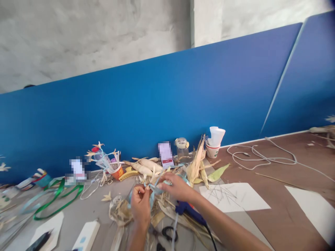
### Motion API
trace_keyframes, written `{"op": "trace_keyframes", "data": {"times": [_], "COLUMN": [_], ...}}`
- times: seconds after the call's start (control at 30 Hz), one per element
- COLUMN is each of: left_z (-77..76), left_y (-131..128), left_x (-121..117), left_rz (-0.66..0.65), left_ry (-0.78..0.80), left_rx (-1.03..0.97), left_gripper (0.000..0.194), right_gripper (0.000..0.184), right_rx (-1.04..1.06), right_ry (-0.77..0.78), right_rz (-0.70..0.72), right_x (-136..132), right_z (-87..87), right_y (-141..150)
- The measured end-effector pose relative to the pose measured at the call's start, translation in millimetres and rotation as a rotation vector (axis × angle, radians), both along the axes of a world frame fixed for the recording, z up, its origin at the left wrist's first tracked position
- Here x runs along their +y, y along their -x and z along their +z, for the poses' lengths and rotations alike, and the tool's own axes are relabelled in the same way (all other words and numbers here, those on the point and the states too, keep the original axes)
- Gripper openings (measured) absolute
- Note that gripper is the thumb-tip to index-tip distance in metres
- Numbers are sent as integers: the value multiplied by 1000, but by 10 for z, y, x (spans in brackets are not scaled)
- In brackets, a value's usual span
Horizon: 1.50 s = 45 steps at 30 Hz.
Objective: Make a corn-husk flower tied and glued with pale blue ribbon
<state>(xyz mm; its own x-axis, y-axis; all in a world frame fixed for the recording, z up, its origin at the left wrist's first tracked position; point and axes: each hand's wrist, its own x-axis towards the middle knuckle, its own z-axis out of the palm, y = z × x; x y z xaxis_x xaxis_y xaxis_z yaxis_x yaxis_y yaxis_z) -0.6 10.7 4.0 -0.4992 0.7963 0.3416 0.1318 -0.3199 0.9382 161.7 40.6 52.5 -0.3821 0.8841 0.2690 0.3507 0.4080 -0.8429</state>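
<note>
Both hands are raised over the middle of the table, close together. A light blue ribbon (156,190) runs between them. My left hand (141,202) pinches one part of it with thumb and forefinger. My right hand (174,185) comes in from the right, fingers closed on the ribbon's other side. Dried corn husks (166,205) lie in a heap under the hands. Below my right forearm rests a blue glue gun (190,211) with a clear glue stick. Black-handled scissors (169,234) lie nearer to me, partly covered.
A paper cup (213,150) and a jar (182,150) stand by the blue partition (157,104). Thin wires lie on a white sheet (243,198) at right, near a white cable (274,160). Green ribbon (52,205) and a white power strip (86,235) are at left.
</note>
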Motion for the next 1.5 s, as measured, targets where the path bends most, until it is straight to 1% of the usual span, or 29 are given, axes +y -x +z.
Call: {"op": "trace_keyframes", "data": {"times": [0.07,0.1,0.2,0.27,0.33,0.4,0.43,0.5,0.57,0.63,0.67,0.7,0.77,0.83,0.87,0.93,1.0,1.1,1.13,1.2,1.27,1.37,1.43,1.5], "left_z": [23,34,51,50,44,40,38,34,22,-2,-18,-36,-69,-91,-97,-99,-98,-100,-100,-96,-85,-59,-36,-9], "left_y": [-17,-23,-25,-18,-8,2,8,16,19,18,17,17,23,36,44,54,52,26,15,-3,-14,-21,-28,-41], "left_x": [-17,-24,-28,-18,-5,6,10,16,17,18,19,20,26,34,38,46,53,53,51,41,26,-2,-22,-45], "left_rz": [-3,-7,16,27,35,49,55,61,56,40,24,0,-50,-72,-72,-69,-82,-114,-120,-122,-132,-177,-204,-222], "left_ry": [5,8,11,-2,-30,-63,-74,-94,-118,-149,-162,-172,-181,-168,-158,-152,-175,-216,-222,-225,-221,-206,-193,-183], "left_rx": [11,20,48,78,116,147,158,177,204,228,236,241,239,232,230,229,234,275,299,354,411,488,522,539], "left_gripper": [30,30,30,30,29,29,29,29,29,27,26,25,24,24,24,25,26,26,26,25,24,23,23,23], "right_gripper": [22,21,5,8,13,14,12,1,18,34,37,37,29,23,23,27,30,32,31,24,19,16,15,12], "right_rx": [82,118,225,256,262,299,335,417,480,521,534,550,585,578,539,379,188,-28,-79,-157,-209,-232,-211,-163], "right_ry": [65,116,305,393,437,482,514,572,583,561,545,527,496,483,479,439,299,-19,-98,-178,-206,-225,-199,-106], "right_rz": [23,23,45,44,51,72,79,90,103,112,111,105,100,114,118,107,54,-19,-29,-27,-41,-66,-78,-82], "right_x": [-68,-80,-60,-43,-51,-81,-100,-138,-172,-206,-224,-243,-275,-293,-293,-275,-237,-164,-139,-87,-31,70,151,243], "right_z": [-80,-128,-267,-315,-312,-270,-241,-180,-117,-47,-8,33,116,183,208,242,264,305,325,369,416,474,497,502], "right_y": [89,137,259,296,296,271,254,216,178,136,114,90,36,-27,-62,-135,-207,-293,-312,-331,-324,-280,-243,-209]}}
